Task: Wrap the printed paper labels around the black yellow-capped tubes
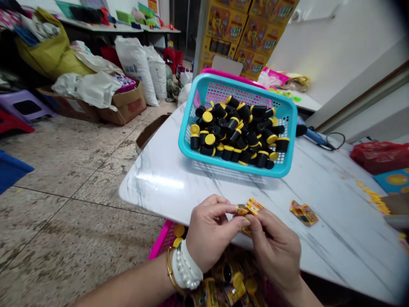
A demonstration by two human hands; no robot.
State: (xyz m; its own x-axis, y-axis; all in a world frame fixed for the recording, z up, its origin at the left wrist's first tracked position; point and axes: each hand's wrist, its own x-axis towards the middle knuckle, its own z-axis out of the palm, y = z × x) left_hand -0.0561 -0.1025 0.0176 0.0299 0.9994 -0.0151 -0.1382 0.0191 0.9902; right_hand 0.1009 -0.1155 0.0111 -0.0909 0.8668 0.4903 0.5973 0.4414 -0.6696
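Blue basket (183,143) holds black, yellow-lidded canisters (235,135).

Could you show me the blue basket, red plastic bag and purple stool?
Blue basket (293,136), head view: on its right rim.
Red plastic bag (380,157), head view: on its middle.
Purple stool (23,95), head view: on its seat.

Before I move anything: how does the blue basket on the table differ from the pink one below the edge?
The blue basket sits on the table, fully in view; the pink basket is below its edge, partly hidden by the left hand. The blue one holds black canisters with yellow lids; the pink one, printed yellow packets and yellow lids. Both have mesh walls.
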